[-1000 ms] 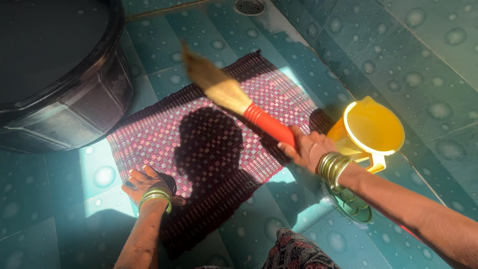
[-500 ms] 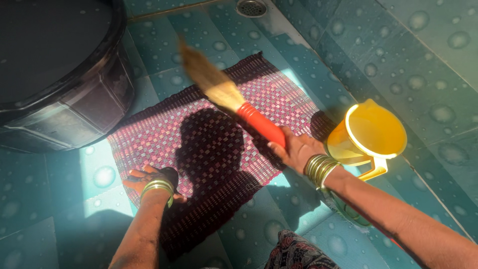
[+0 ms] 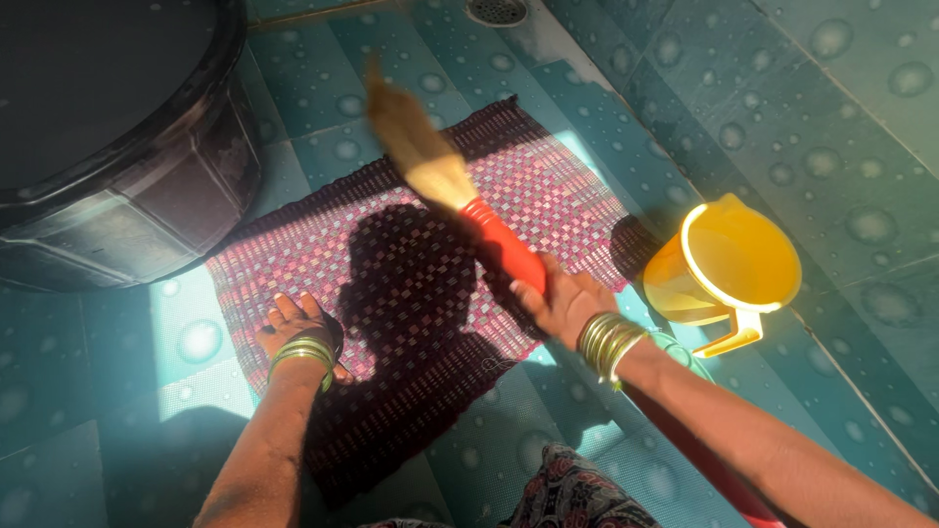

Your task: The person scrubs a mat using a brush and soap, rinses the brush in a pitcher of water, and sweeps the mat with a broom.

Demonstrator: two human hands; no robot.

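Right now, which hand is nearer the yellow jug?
Right. The right hand grips the broom just left of the jug; the left hand presses the mat's far edge.

Home washroom floor: teal droplet-print tiles (image 3: 782,127), floor drain (image 3: 497,10) far centre, big black water drum (image 3: 117,147) far left, yellow jug (image 3: 729,264) right, woven mat (image 3: 421,284) on tiles.
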